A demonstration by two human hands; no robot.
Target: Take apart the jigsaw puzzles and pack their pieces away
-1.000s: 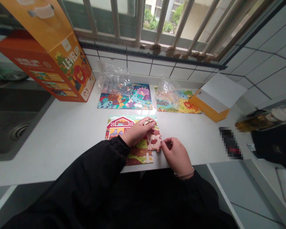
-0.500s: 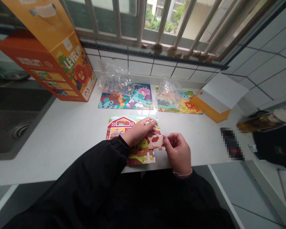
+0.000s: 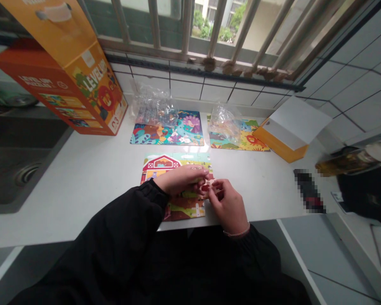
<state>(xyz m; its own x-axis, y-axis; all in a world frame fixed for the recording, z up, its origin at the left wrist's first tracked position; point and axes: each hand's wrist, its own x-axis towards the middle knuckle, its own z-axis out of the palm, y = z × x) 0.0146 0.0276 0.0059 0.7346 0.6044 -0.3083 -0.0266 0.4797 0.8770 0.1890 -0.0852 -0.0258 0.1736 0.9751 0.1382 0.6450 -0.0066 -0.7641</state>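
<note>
A farm jigsaw puzzle (image 3: 165,163) with a red barn lies on the white counter (image 3: 92,178) in front of me. My left hand (image 3: 180,180) rests flat on its right part with fingers stretched out and close together. My right hand (image 3: 228,203) is closed in a pinch on a tan, brown-spotted puzzle piece (image 3: 207,186) at the puzzle's right edge, touching my left fingertips. Most of the piece is hidden by my fingers.
Two finished puzzles (image 3: 169,129) (image 3: 241,137) lie farther back, each with a clear plastic bag (image 3: 155,106) on it. An orange puzzle box (image 3: 79,72) leans at the left, its open lid (image 3: 288,131) at the right. A sink (image 3: 15,169) is far left, a dark object (image 3: 307,190) right.
My right hand has moved left with the spotted piece, pressing it against the puzzle's right edge. My left hand has flattened and slid slightly down over the puzzle.
</note>
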